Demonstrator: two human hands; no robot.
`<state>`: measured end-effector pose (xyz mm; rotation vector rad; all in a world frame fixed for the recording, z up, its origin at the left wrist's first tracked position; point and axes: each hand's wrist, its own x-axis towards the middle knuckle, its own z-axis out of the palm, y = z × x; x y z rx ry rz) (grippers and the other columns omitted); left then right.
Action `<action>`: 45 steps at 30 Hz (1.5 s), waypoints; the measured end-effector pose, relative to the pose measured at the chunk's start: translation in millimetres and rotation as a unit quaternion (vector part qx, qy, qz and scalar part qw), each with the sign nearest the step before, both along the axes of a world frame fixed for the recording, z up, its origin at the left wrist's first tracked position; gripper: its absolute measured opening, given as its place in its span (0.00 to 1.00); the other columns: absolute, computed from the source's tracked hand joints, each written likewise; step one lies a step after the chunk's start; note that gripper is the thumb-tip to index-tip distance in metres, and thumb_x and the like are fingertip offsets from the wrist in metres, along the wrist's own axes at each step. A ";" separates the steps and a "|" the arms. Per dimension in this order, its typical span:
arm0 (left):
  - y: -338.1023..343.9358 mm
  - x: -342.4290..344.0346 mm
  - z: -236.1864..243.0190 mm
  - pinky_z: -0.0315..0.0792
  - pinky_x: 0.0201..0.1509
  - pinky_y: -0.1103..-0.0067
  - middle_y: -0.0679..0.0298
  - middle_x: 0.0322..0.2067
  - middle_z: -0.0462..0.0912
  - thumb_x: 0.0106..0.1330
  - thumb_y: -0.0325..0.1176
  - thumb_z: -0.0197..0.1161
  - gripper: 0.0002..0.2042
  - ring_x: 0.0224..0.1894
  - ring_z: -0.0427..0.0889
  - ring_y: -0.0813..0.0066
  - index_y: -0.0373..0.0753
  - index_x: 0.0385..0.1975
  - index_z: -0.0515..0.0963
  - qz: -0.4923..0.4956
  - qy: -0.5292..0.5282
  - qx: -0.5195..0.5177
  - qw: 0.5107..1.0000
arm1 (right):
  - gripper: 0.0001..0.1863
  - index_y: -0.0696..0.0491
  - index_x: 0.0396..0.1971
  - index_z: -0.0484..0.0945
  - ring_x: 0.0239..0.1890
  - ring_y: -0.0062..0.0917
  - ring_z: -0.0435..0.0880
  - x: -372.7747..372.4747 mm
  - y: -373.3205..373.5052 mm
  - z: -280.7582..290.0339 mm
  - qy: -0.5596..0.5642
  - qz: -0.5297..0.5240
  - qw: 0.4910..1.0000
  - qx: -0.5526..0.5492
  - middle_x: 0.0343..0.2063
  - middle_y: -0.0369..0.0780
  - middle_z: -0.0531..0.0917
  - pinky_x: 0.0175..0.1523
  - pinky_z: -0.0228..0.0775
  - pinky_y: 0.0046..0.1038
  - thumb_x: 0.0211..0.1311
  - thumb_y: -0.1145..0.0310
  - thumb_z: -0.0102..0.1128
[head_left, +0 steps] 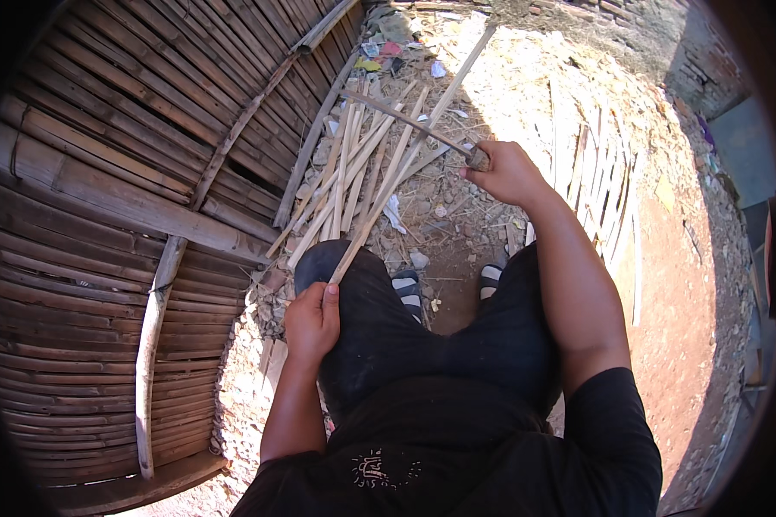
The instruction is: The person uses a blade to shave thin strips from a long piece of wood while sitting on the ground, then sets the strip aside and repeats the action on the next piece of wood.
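Note:
My left hand is closed round the near end of a long bamboo strip, beside my left knee. The strip slants away from me, up and to the right, its far end over the sunlit ground. In my right fist is the handle of a long-bladed knife. Its narrow dark blade points to the far left and crosses the strip past the strip's middle; whether they touch I cannot tell. Under and beside the strip lies a loose pile of split bamboo strips.
A slatted bamboo wall with poles stands close on my left. More bamboo strips lie in the sun on the right. Rubble and scraps of litter cover the far ground, near a brick wall. My sandalled feet are between the knees.

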<state>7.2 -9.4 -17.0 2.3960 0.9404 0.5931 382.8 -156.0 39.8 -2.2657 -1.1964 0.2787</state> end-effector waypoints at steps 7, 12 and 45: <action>-13.2 0.5 -7.9 0.76 0.35 0.58 0.49 0.28 0.83 0.75 0.45 0.62 0.16 0.31 0.84 0.43 0.36 0.36 0.83 0.053 0.025 0.079 0.995 | 0.21 0.54 0.40 0.85 0.42 0.50 0.87 -57.7 23.1 -6.2 -0.065 0.220 0.968 -0.103 0.32 0.51 0.87 0.50 0.79 0.48 0.57 0.52 0.74; -13.8 -0.7 -16.7 0.77 0.35 0.58 0.49 0.30 0.85 0.75 0.45 0.63 0.17 0.31 0.85 0.43 0.35 0.37 0.83 0.052 0.001 0.122 0.991 | 0.21 0.54 0.40 0.85 0.43 0.49 0.87 -55.2 19.7 1.7 -0.041 0.249 0.962 -0.099 0.33 0.50 0.87 0.49 0.79 0.48 0.56 0.52 0.74; -12.9 0.9 -11.9 0.76 0.36 0.57 0.47 0.31 0.85 0.74 0.46 0.63 0.17 0.32 0.84 0.42 0.35 0.38 0.82 0.042 0.019 0.109 0.993 | 0.17 0.51 0.41 0.85 0.41 0.49 0.87 -83.8 32.0 -13.5 -0.119 0.272 0.949 -0.107 0.32 0.49 0.87 0.46 0.80 0.48 0.59 0.55 0.71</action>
